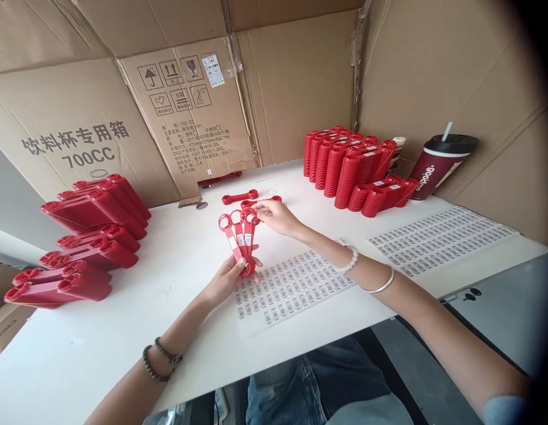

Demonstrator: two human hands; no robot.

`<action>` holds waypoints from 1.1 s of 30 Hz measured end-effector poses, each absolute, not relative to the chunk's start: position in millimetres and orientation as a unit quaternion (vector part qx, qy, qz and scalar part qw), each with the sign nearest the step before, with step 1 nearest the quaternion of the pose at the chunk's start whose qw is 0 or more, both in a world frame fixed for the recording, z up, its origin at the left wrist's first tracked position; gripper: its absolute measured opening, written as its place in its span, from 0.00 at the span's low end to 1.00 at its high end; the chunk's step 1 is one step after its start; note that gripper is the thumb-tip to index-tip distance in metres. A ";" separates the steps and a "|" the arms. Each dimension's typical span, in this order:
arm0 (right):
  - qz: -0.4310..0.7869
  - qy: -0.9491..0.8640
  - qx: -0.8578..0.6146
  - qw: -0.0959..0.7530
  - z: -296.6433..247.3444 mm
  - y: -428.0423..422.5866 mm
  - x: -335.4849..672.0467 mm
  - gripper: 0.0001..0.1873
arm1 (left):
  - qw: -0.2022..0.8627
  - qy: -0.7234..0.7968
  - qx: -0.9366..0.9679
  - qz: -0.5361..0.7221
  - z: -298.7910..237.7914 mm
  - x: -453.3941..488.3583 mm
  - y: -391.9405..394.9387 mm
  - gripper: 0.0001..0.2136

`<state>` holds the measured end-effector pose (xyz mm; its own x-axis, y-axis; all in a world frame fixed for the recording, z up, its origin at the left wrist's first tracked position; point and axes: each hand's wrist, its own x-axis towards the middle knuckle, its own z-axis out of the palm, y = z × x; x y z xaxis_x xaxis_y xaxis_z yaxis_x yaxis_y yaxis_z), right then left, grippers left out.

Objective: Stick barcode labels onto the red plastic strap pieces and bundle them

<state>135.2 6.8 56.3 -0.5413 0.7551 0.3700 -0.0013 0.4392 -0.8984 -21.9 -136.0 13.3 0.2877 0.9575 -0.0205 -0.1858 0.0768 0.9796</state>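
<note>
My left hand (227,277) is closed round the lower ends of a fan of three red plastic handle pieces (239,239), held upright above the white table (123,330). White labels show on their faces. My right hand (276,215) reaches to the top of the fan, its fingers pinched at a red piece lying on the table (274,199). Another loose red piece (239,197) lies just behind. Under the hands lies a sheet of small barcode stickers (291,286).
Stacks of red pieces stand at the left (92,236) and the back right (353,162). A second sticker sheet (437,239) lies at the right. A dark red cup with a straw (439,165) stands by the cardboard wall (185,112).
</note>
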 end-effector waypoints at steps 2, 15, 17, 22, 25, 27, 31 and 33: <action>0.490 -0.733 -0.226 0.414 59.4 3.4 134.3 0.12 | 0.621 0.386 0.512 0.451 14.9 -19.8 -137.4 0.23; 0.586 -0.663 -0.224 0.408 58.4 2.0 132.1 0.09 | 0.591 0.377 0.511 0.496 13.6 -18.8 -137.2 0.32; 0.631 -0.630 -0.227 0.391 58.4 3.8 132.6 0.07 | 0.592 0.383 0.523 0.479 14.9 -18.2 -138.2 0.33; 0.681 -0.610 -0.203 0.350 62.3 3.2 132.0 0.06 | 0.583 0.414 0.544 0.438 12.4 -21.0 -139.1 0.21; 0.685 -0.620 -0.156 0.350 63.9 -2.1 129.4 0.09 | 0.588 0.409 0.564 0.411 10.2 -23.8 -139.3 0.13; 0.662 -0.640 -0.145 0.363 63.3 -7.5 127.8 0.11 | 0.597 0.401 0.572 0.394 9.8 -24.0 -139.9 0.13; 0.622 -0.642 -0.183 0.410 59.1 -15.5 125.5 0.14 | 0.607 0.388 0.568 0.398 10.5 -19.8 -142.3 0.18; 0.650 -0.598 -0.203 0.423 56.5 -15.2 123.8 0.14 | 0.603 0.383 0.562 0.418 11.8 -17.3 -143.4 0.24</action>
